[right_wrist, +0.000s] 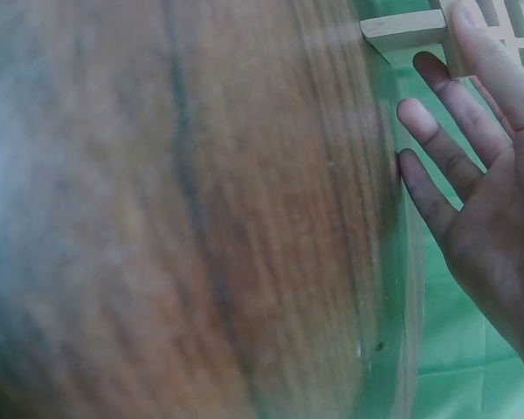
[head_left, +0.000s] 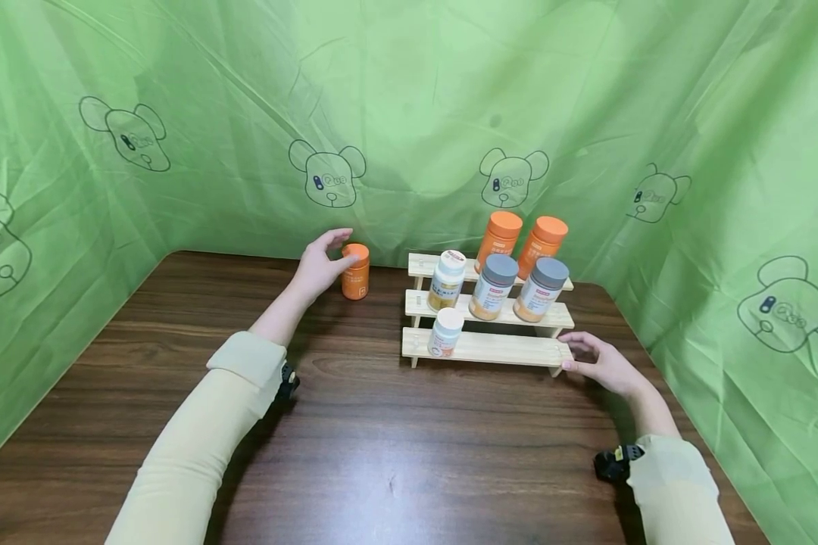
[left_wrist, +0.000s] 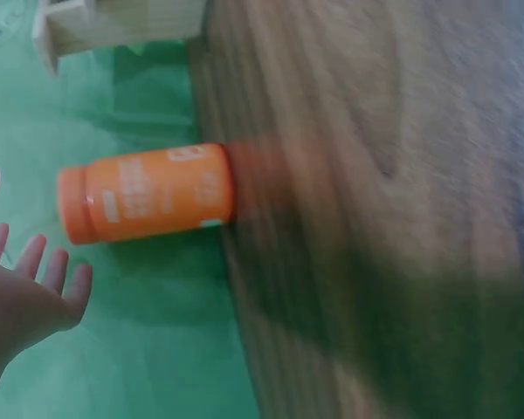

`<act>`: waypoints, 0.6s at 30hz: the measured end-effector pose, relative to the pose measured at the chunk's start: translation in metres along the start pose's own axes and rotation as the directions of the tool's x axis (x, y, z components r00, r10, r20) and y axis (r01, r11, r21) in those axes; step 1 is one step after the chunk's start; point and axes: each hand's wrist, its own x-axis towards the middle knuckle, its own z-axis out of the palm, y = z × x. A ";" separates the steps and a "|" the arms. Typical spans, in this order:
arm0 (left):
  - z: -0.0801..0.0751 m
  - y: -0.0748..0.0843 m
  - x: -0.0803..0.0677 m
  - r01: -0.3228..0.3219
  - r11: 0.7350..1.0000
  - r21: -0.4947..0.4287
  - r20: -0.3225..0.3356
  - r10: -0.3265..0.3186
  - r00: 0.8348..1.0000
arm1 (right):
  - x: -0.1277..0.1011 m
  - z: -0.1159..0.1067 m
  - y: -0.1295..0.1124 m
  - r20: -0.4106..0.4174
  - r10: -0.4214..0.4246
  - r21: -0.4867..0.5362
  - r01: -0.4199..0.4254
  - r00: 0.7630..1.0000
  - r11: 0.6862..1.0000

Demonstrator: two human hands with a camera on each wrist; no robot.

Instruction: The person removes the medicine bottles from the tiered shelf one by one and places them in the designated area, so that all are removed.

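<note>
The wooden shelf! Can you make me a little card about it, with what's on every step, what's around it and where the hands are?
Shelf: three-step wooden display shelf
Top step: two orange bottles
Middle step: white-capped bottle with gold label; two gray-capped bottles
Bottom step: small pale-capped bottle, toward the left end
Table: brown wood-grain table; lone orange bottle upright, left of shelf
Backdrop: green cloth
Left hand: beside lone orange bottle's cap; contact unclear
Right hand: touching shelf's right end

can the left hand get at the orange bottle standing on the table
Very likely yes: the left hand is open right beside the orange bottle, with nothing visible blocking its way.
</note>
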 end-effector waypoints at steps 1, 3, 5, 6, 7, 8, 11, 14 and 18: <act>0.000 0.004 0.000 -0.001 1.000 -0.003 0.001 0.001 1.000 | 0.000 0.000 -0.001 0.000 -0.001 0.002 0.001 1.000 1.000; 0.000 0.011 0.001 0.000 1.000 -0.013 0.002 0.000 1.000 | 0.000 0.000 -0.001 0.000 0.000 0.004 0.000 1.000 1.000; 0.001 0.018 0.001 0.007 1.000 -0.028 0.013 -0.007 1.000 | 0.000 0.000 -0.002 0.001 0.003 0.008 -0.003 1.000 1.000; 0.001 0.021 0.001 0.015 0.999 -0.036 0.024 -0.014 1.000 | 0.000 0.000 -0.002 0.002 0.002 0.009 -0.002 1.000 1.000; 0.001 0.025 0.001 0.018 0.999 -0.047 0.034 -0.017 0.999 | 0.000 0.000 -0.001 0.003 0.001 0.008 -0.001 1.000 1.000; 0.002 0.028 0.001 0.022 0.998 -0.056 0.048 -0.019 0.999 | 0.000 0.000 -0.001 0.004 0.000 0.008 0.000 1.000 1.000; 0.003 0.038 -0.001 0.035 0.997 -0.075 0.086 -0.028 0.996 | 0.000 0.000 0.000 0.007 -0.005 0.018 0.005 1.000 1.000; 0.004 0.046 -0.001 0.032 0.996 -0.080 0.109 -0.024 0.994 | 0.000 0.000 0.000 0.007 -0.008 0.023 0.008 1.000 1.000; 0.006 0.056 0.000 0.019 0.996 -0.086 0.125 -0.008 0.992 | -0.001 0.000 -0.001 0.010 -0.008 0.010 0.007 1.000 1.000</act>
